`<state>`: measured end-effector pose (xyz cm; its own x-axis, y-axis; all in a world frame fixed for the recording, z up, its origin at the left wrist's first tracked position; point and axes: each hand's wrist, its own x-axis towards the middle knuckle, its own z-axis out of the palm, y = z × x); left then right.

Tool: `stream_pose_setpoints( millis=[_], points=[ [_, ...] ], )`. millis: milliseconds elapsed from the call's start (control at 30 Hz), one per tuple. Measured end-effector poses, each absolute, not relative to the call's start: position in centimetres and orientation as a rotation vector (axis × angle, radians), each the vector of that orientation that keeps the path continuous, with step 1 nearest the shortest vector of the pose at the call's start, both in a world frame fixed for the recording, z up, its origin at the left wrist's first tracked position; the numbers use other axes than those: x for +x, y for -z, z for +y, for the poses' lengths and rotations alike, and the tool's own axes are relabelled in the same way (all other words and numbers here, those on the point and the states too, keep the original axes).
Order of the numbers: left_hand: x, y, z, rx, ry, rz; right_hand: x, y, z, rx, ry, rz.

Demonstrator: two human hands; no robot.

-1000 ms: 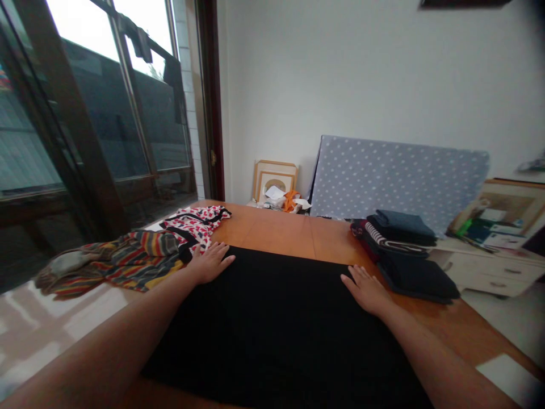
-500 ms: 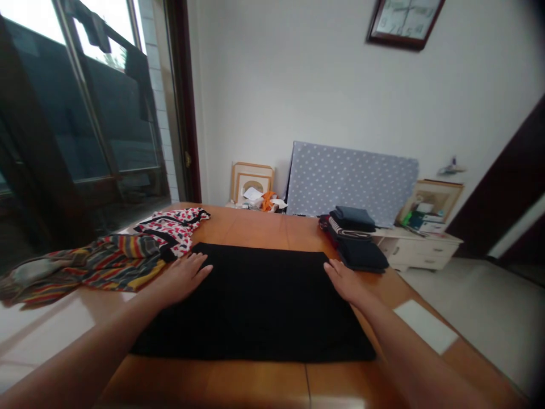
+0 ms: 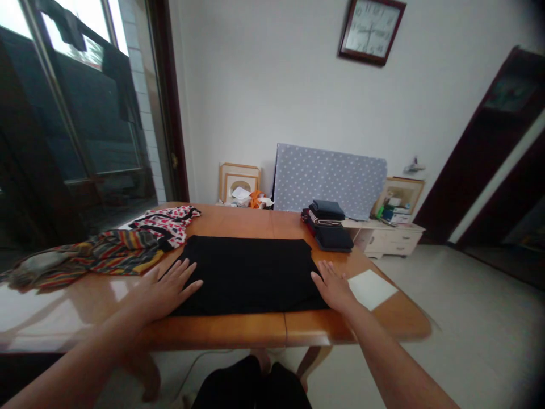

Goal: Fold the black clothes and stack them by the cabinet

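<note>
Lying flat near the front edge of the wooden table (image 3: pixel 238 223), the black cloth (image 3: pixel 247 275) is covered along its left side by the left hand (image 3: pixel 172 288) and touched along its right by the right hand (image 3: pixel 334 286). On both, the fingers are spread and outstretched, with nothing clenched or pinched. The hands appear to be set at opposite sides so that the cloth can be kept even across its width, though how firmly it is pressed cannot be told. To the left, a striped garment (image 3: pixel 119 255) and a red-and-white patterned garment (image 3: pixel 170 220) are laid loosely, perhaps so that the middle is left for the cloth; beyond the right hand, a stack of folded clothes (image 3: pixel 327 224) is set apart, presumably so that its layers are not disturbed. A pale sheet (image 3: pixel 370 288) is placed just beside the right hand, for no reason that can be made out. The cloth is seen as plain, deep black, wider than it is deep, its far edge nearly straight, its sides slanted outward toward the near edge. Hardly any creases are shown, but folds could be hidden in so dark a surface, and the number of layers cannot be judged
</note>
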<state>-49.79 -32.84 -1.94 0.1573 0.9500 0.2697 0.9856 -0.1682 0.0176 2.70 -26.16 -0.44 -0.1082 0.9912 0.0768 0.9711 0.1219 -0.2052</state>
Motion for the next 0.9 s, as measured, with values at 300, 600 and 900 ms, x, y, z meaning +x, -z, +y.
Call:
stream_pose_setpoints(
  millis=[300, 600, 900],
  points=[
    [-47.2, 0.2, -37.4, -2.029, 0.446, -2.097, 3.5, 2.0, -31.5, -1.931, -0.06, -2.098],
    [-45.4, 1.6, -43.0, -1.807, 0.961, -2.091, 2.4, 5.1, -34.1, -1.775, 0.183, -1.936],
    [-43.8, 4.1, -46.8, -1.609, 1.185, -2.034, 2.4, 5.4, -34.3, -1.621, 0.323, -1.97]
  ],
)
